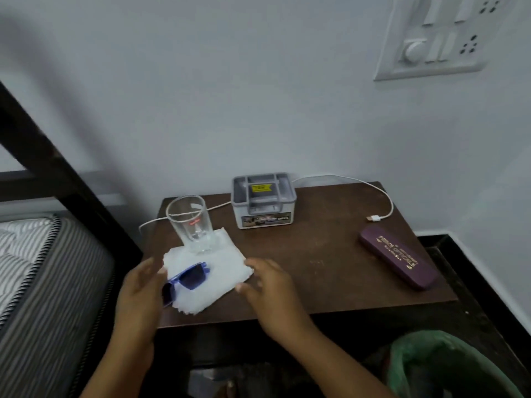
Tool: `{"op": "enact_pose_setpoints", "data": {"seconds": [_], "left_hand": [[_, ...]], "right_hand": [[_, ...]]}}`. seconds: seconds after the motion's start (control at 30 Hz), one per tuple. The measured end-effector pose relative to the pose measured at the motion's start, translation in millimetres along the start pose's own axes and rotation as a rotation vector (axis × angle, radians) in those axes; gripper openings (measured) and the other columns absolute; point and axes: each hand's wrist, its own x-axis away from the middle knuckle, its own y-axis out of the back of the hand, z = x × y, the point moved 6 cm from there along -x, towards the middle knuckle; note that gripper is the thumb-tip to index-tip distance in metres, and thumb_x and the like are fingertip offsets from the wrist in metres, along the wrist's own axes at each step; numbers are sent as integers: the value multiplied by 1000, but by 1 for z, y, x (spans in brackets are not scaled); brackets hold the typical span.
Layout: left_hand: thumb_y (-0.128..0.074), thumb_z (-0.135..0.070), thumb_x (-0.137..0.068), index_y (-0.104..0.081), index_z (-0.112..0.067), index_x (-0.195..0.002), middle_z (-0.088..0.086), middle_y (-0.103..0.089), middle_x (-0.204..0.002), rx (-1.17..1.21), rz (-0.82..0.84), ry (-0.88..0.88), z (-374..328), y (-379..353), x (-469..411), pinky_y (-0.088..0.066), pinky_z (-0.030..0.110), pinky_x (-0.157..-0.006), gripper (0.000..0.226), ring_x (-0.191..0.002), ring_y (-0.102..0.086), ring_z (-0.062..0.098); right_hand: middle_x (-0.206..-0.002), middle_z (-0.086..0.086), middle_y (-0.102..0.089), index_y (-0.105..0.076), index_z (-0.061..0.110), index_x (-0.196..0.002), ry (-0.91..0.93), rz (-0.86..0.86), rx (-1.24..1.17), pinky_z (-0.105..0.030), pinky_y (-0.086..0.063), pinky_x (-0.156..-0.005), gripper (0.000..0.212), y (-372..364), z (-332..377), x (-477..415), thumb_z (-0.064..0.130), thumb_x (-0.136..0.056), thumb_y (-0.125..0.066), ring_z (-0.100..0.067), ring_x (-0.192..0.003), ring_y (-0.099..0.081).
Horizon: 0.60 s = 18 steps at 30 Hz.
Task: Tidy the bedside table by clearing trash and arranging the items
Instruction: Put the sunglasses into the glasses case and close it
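A white cloth [224,271] lies on the front left of the brown bedside table [316,262]. Blue sunglasses [188,278] rest on the cloth, and an empty clear glass [191,222] stands on its far corner. My left hand [140,291] is at the sunglasses' left end with fingers apart; whether it grips them I cannot tell. My right hand [267,285] hovers open at the cloth's right edge. A maroon spectacle case [398,261] lies on the right side. A grey organiser box [263,199] sits at the back.
A white USB cable [373,218] runs behind the box to the table's right. A bin with a green bag [448,366] stands at the lower right. The striped mattress [37,268] and dark bed frame lie to the left. A switchboard [442,35] is on the wall.
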Motion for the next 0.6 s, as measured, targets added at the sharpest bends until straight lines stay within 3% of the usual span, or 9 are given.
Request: {"op": "enact_pose_setpoints", "data": {"seconds": [0.1, 0.2, 0.27, 0.3, 0.37, 0.53, 0.6], "left_hand": [[-45, -3, -94, -44, 5, -130, 27, -54, -124, -55, -40, 174, 39, 36, -21, -42, 37, -82, 36, -102, -56, 36], [-38, 3, -95, -56, 2, -98, 16, -60, -83, -37, 31, 276, 63, 46, -21, -49, 25, -63, 19, -71, -52, 20], [-34, 2, -96, -56, -5, -82, 7, -61, -71, 15, 15, 308, 67, 47, -23, -49, 12, -53, 27, -67, -57, 16], [-34, -1, -97, -58, 0, -90, 10, -63, -79, 61, 18, 318, 68, 44, -24, -50, 12, -64, 25, -75, -61, 15], [-38, -7, -98, -52, 5, -122, 16, -58, -105, 100, 22, 326, 66, 37, -23, -44, 29, -93, 30, -98, -56, 21], [-44, -8, -96, -51, 6, -126, 23, -60, -118, 86, 17, 279, 52, 29, -15, -45, 33, -93, 33, -101, -59, 26], [-47, -8, -95, -51, 9, -124, 36, -55, -120, 56, 36, 241, 41, 24, -12, -47, 39, -96, 34, -99, -61, 25]], "right_hand": [[-137, -9, -48, -47, 10, -133, -78, 94, 6, -27, -38, -102, 45, -54, 8, -28, 13, -90, -58, -21, -124, -48], [-134, -12, -47, -48, 7, -130, -178, 113, 54, -29, -37, -98, 37, -83, 4, -45, 11, -93, -50, -26, -122, -47], [-131, -13, -48, -50, 6, -125, -214, 109, 91, -30, -36, -97, 32, -94, 1, -50, 8, -93, -47, -28, -121, -47], [-130, -13, -49, -51, 5, -123, -218, 109, 104, -30, -36, -97, 31, -98, 0, -50, 7, -93, -45, -28, -120, -47], [-126, -13, -51, -54, 5, -119, -222, 104, 100, -29, -37, -94, 28, -103, -2, -50, 4, -92, -44, -28, -116, -49], [-127, -10, -52, -54, 10, -124, -197, 42, 23, -27, -38, -96, 32, -93, 5, -45, 6, -93, -46, -24, -117, -49], [-129, -4, -51, -52, 15, -126, -174, -22, -35, -22, -37, -95, 34, -78, 8, -39, 9, -93, -49, -19, -119, -48]]}}
